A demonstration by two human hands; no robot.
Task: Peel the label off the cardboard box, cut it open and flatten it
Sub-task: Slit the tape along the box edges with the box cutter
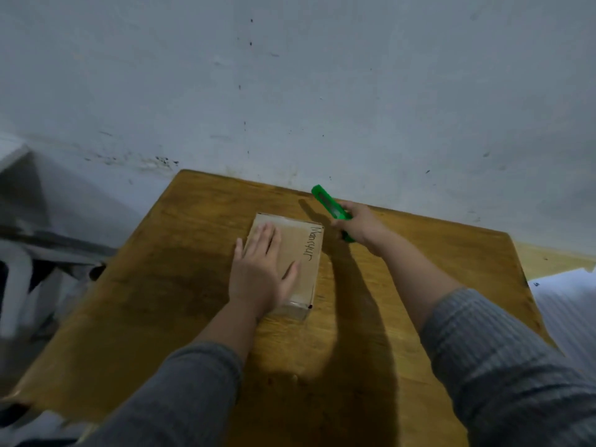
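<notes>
A small brown cardboard box (304, 253) lies flat in the middle of the wooden table (167, 285), with handwritten black lettering along its right side. My left hand (263, 272) rests palm down on the box top, fingers spread. Right of the box and a little beyond it, my right hand (356, 225) is closed around a green utility knife (329, 204), whose tip points up and away toward the wall. The knife is clear of the box. I cannot make out a label on the box.
A stained pale wall stands right behind the table's far edge. White plastic furniture (19, 253) sits to the left of the table. A white sheet or cloth (567, 304) lies off the table's right edge.
</notes>
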